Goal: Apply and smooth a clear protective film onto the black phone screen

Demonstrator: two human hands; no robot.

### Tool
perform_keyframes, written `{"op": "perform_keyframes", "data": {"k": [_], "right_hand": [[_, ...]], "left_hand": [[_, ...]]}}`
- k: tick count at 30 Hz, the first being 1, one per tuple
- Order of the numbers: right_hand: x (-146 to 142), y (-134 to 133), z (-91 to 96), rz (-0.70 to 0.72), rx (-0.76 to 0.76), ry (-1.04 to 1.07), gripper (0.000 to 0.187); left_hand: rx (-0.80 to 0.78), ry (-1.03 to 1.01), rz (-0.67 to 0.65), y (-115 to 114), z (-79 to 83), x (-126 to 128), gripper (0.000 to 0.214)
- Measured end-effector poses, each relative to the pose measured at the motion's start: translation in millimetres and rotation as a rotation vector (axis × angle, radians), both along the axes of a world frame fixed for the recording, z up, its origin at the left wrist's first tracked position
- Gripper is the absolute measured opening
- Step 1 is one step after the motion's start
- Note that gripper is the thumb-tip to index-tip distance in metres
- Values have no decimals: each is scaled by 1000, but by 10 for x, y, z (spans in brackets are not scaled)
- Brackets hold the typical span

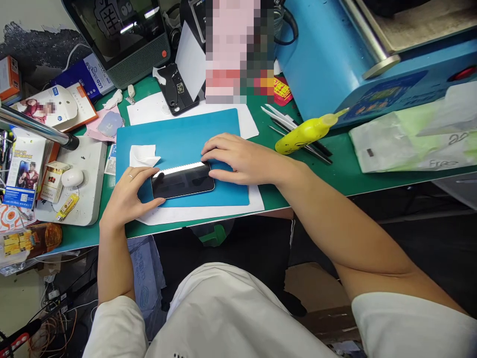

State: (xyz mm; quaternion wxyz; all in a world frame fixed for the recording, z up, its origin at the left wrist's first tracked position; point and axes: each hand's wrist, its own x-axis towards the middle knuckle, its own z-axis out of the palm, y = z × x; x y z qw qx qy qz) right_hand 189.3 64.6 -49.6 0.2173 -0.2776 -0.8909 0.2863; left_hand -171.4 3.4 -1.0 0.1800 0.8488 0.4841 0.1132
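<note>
A black smartphone [181, 184] lies lengthwise on the blue mat [182, 136], its glossy face up and a bright light reflection along its far edge. My left hand [128, 194], with a ring on one finger, grips the phone's left end, thumb at the near corner and fingers at the far corner. At the other end, my right hand [238, 159] has its thumb against the phone's right edge and its fingers curled over the far right corner. Just beyond the phone sits a folded white wipe [143, 155].
A phone back housing [179, 92] lies behind the mat. To the right are a yellow squeeze bottle [303, 134], several slim tools [279, 117], a blue machine [324, 64] and a plastic-wrapped pack [413, 136]. Boxes [24, 169] and a white tray-like unit [89, 199] stand left.
</note>
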Motion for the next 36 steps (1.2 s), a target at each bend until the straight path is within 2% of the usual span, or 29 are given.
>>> {"op": "perform_keyframes", "data": {"k": [4, 8, 15, 19, 26, 36], "right_hand": [[10, 11, -15, 27, -26, -36, 76], [20, 35, -52, 48, -27, -55, 85], [31, 57, -97, 54, -54, -48, 83], [37, 51, -110, 51, -54, -37, 81], [36, 27, -144, 39, -29, -31, 81], [28, 47, -162, 40, -4, -27, 79]], "left_hand": [[0, -4, -4, -2, -4, 7, 63], [21, -13, -14, 9, -13, 12, 61], [-50, 7, 6, -47, 17, -55, 77], [-70, -14, 21, -93, 10, -94, 71], [-81, -39, 16, -84, -36, -100, 73], [-46, -33, 5, -61, -62, -82, 64]]}}
